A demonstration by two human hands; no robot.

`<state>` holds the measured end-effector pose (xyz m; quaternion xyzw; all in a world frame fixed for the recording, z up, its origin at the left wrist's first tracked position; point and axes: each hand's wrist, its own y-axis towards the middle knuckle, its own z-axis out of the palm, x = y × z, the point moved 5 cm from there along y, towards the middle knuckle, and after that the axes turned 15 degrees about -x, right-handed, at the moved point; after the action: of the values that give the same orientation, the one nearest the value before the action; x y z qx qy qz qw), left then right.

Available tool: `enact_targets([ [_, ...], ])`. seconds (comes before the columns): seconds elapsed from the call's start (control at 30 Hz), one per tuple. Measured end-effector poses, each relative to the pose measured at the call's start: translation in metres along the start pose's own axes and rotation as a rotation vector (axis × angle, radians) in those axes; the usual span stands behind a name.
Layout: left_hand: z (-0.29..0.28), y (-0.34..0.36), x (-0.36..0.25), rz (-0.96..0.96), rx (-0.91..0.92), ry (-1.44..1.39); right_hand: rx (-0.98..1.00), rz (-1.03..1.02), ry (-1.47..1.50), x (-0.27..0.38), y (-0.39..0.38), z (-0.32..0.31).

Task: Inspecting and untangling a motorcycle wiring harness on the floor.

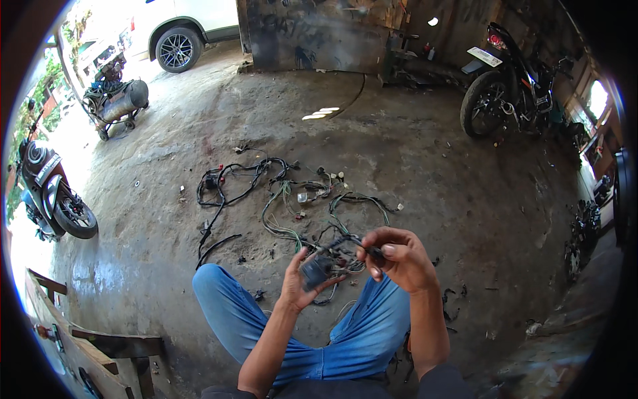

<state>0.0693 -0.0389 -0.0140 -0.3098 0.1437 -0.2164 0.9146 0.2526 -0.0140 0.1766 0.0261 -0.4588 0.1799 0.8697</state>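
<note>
My left hand (294, 284) is closed round a dark, box-shaped part (317, 271), with the thumb on one side and fingers beneath; motion blurs its details. Between my right thumb and fingers is the black end of a cable, mostly hidden by the fingertips of my right hand (401, 261). A dark length of cable (347, 241) runs between the two hands. Below and beyond them, a tangled wiring harness (267, 211) lies on the floor, with green and black wires and several connectors. One clear-white connector (302, 197) sits near its middle.
Bent knees in blue jeans (229, 299) flank my hands. A wooden bench (119, 344) stands at lower left, a scooter (56, 193) and an air compressor (126, 101) beyond it. A motorcycle (490, 100) is parked at far right, and a white car (209, 16) at the back.
</note>
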Motion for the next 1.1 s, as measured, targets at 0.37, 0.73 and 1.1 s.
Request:
enact_targets([
  [0.37,0.017,0.006,0.031,0.158,0.032,0.117,-0.034,-0.130,0.184,0.022,-0.030,-0.052],
  [0.73,0.028,-0.001,0.061,0.290,0.083,0.101,-0.017,-0.180,0.291,0.029,-0.034,-0.063],
  [1.1,0.026,0.010,0.067,0.248,0.047,0.098,0.001,-0.212,0.299,0.038,-0.035,-0.059],
])
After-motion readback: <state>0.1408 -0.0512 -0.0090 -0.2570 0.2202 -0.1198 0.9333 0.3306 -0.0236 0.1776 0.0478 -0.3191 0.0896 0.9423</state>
